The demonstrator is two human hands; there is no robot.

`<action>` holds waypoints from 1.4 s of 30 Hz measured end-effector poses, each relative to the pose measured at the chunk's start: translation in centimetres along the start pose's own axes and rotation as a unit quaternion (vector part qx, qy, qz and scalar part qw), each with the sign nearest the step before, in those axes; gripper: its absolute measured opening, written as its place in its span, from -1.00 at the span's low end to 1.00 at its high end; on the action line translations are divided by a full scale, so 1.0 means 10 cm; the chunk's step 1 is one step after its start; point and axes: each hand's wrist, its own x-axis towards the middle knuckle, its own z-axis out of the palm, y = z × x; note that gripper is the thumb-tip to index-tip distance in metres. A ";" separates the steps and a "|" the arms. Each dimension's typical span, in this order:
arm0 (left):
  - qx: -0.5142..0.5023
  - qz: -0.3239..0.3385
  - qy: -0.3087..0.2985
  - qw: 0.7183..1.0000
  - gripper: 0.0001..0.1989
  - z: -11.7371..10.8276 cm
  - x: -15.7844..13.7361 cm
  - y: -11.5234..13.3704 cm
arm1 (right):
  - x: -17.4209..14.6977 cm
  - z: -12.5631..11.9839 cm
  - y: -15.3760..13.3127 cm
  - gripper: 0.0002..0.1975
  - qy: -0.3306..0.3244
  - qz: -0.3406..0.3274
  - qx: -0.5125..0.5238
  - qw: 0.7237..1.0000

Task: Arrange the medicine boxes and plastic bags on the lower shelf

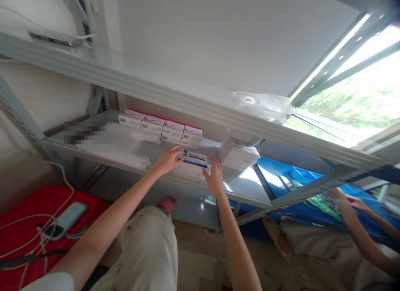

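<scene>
My left hand [168, 158] and my right hand [215, 176] both grip a white box with a blue stripe [195, 161], one at each end, on a grey metal shelf [250, 191]. The box lies flat on a small stack of similar boxes. Behind it stands a row of several white boxes with pink tops [161, 128].
Clear plastic bags [115, 145] lie at the shelf's left, and a stack of white packs [239, 155] at its right. An upper shelf [156, 89] carries a plastic bag [262, 105]. A red case [34, 224] holds white cables and a small device. Another person's arms [359, 228] reach near blue bins [300, 178].
</scene>
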 end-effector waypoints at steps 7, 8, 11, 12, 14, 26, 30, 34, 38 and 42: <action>0.049 0.066 -0.269 0.960 -0.09 0.21 0.59 -0.18 | 0.77 -0.05 -0.05 -0.04 -0.347 -0.048 -0.091 0.932; 0.055 0.060 -0.286 0.955 -0.05 0.23 0.62 -0.21 | 0.81 -0.03 -0.03 -0.02 -0.369 -0.043 -0.098 0.923; 0.068 0.062 -0.287 0.954 0.00 0.22 0.66 -0.29 | 0.84 -0.02 -0.02 -0.04 -0.373 -0.046 -0.113 0.920; 0.073 0.067 -0.286 0.953 -0.01 0.19 0.66 -0.30 | 0.83 -0.03 -0.04 -0.06 -0.366 -0.051 -0.114 0.922; 0.081 0.079 -0.288 0.951 -0.03 0.11 0.67 -0.28 | 0.80 -0.10 -0.09 -0.10 -0.352 -0.062 -0.109 0.928; 0.078 0.155 -0.239 0.955 -0.13 -0.71 0.87 0.11 | 1.07 -0.84 -0.47 -0.01 -0.313 -0.067 -0.056 0.946; 0.065 0.144 -0.236 0.959 -0.13 -0.90 0.97 0.19 | 1.17 -0.97 -0.56 -0.08 -0.311 -0.054 -0.027 0.948; 0.049 0.130 -0.252 0.958 -0.13 -0.95 0.99 0.22 | 1.20 -0.95 -0.52 -0.13 -0.316 -0.066 0.014 0.946; 0.040 0.130 -0.274 0.952 -0.15 -0.96 0.96 0.22 | 1.17 -0.87 -0.46 -0.14 -0.317 -0.077 0.022 0.945; 0.030 0.132 -0.280 0.951 -0.13 -0.98 1.00 0.18 | 1.21 -0.86 -0.49 -0.12 -0.326 -0.063 0.010 0.943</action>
